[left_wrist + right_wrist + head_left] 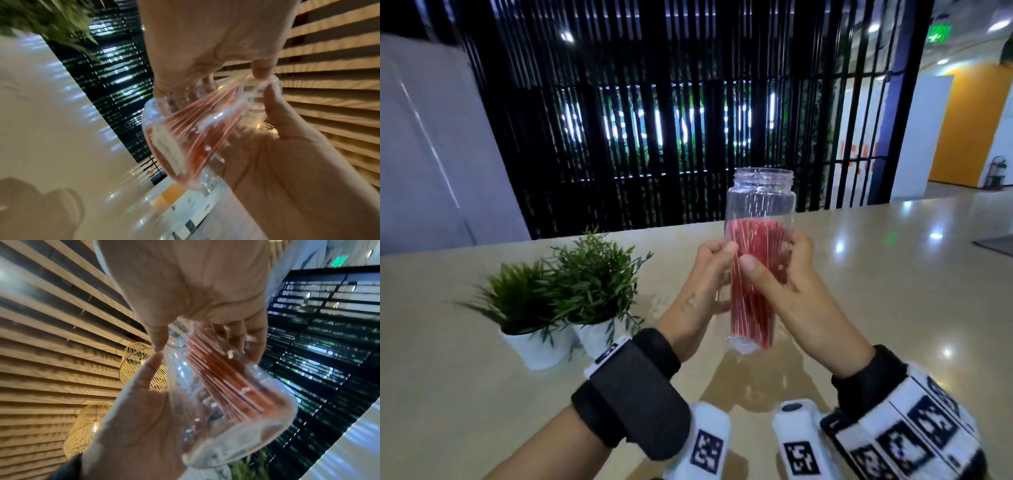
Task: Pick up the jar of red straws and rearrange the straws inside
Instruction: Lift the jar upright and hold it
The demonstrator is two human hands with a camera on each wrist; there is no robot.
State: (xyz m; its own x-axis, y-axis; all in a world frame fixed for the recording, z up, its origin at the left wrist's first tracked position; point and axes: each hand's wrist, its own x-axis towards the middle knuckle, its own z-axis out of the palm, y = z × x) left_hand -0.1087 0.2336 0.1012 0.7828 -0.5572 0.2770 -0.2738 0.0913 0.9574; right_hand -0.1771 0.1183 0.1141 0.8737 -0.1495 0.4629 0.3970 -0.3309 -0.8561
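- Wrist bands (631, 390) with their printed markers sit closest to us, low in the head view, strapped on both our forearms.
- Beneath our hands stretches the glossy counter (893, 274); two potted plants (558, 298) stand on it, off to the outside of our left hand.
- Between our palms is the jar (760, 246), clear, lidless, lifted off the counter and nearly upright.
- Our left hand (700, 291) wraps the jar's side, thumb forward; our right hand (794, 284) grips the opposite side, thumb pressed on the front.
- Inside the jar, the red straws (755, 281) stand bunched in the lower part, reaching up level with our fingertips.
- We judge the risks as these: neither hand is free to reach in, so releasing one could let the smooth jar slip; tipping the open mouth could spill straws onto the counter.
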